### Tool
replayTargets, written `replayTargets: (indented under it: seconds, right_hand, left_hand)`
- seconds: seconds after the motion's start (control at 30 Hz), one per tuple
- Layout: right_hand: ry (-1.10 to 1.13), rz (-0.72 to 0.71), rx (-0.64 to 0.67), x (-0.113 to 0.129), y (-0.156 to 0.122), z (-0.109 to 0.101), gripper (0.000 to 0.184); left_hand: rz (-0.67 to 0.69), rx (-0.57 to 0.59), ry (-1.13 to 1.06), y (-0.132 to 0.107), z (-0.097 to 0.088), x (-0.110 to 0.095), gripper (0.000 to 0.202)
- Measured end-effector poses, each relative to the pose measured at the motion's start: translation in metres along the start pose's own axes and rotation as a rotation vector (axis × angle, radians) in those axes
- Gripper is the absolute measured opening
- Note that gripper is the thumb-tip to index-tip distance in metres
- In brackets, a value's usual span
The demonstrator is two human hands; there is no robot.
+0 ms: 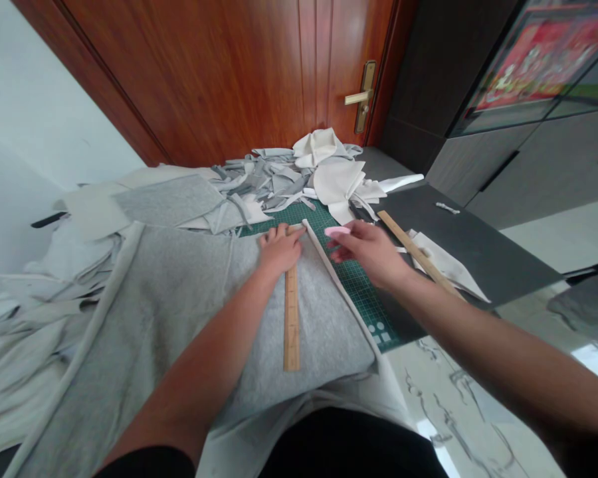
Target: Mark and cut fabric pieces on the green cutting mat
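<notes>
A large piece of grey fabric [179, 299] lies spread over a green cutting mat [359, 285]. A wooden ruler [292, 325] lies lengthwise on the fabric. My left hand [280, 249] presses flat on the ruler's far end, fingers stretched out. My right hand [371, 249] hovers just right of the fabric's edge over the mat, fingers curled round a pink piece of chalk [337, 231]. A narrow pale strip [333, 272] runs along the fabric's right edge between the two hands.
A second wooden ruler [418, 255] lies on a dark board [478, 245] to the right. Heaps of grey and white fabric scraps [289, 176] lie at the back and left. A wooden door [239, 73] with a brass handle [361, 96] stands behind.
</notes>
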State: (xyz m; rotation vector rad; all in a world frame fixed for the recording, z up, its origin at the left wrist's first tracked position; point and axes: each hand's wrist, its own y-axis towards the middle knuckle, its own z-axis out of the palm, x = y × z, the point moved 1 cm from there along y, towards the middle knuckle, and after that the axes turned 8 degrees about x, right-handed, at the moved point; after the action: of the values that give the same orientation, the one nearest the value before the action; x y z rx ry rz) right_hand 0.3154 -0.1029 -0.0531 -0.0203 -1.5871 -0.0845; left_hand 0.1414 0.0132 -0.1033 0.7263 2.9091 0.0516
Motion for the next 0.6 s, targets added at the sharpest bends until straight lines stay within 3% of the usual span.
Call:
replayTargets:
  seconds: [0.03,0.1,0.17,0.23,0.37,0.47,0.6]
  right_hand:
    - [0.052,0.022,0.035,-0.005,0.014,0.024,0.020]
    - [-0.002,0.028,-0.046,-0.019,0.039,0.060,0.015]
    - [-0.058,0.011,-0.093,-0.034,0.057,0.076,0.013]
    - [-0.103,-0.002,-0.112,-0.047,0.067,0.075,0.013]
    - [-0.352,-0.065,-0.091,-0.058,0.066,0.051,0.016]
    - [-0.620,-0.162,-0.053,-0.058,0.063,0.038,0.018]
    - [-0.675,-0.169,-0.062,-0.055,0.060,0.036,0.016]
  left_hand:
    - [0.000,0.004,-0.023,0.000,-0.001,0.001,0.049]
    - [-0.009,0.024,-0.075,0.001,-0.004,0.005,0.047]
    - [-0.008,0.060,-0.112,0.004,-0.007,0.014,0.049]
    - [0.035,0.114,-0.128,0.007,-0.010,0.024,0.054]
    - [0.161,0.244,-0.133,0.012,-0.009,0.039,0.061]
    - [0.183,0.323,-0.100,0.013,-0.008,0.042,0.067]
    - [0.202,0.410,-0.099,0.008,-0.011,0.038,0.074]
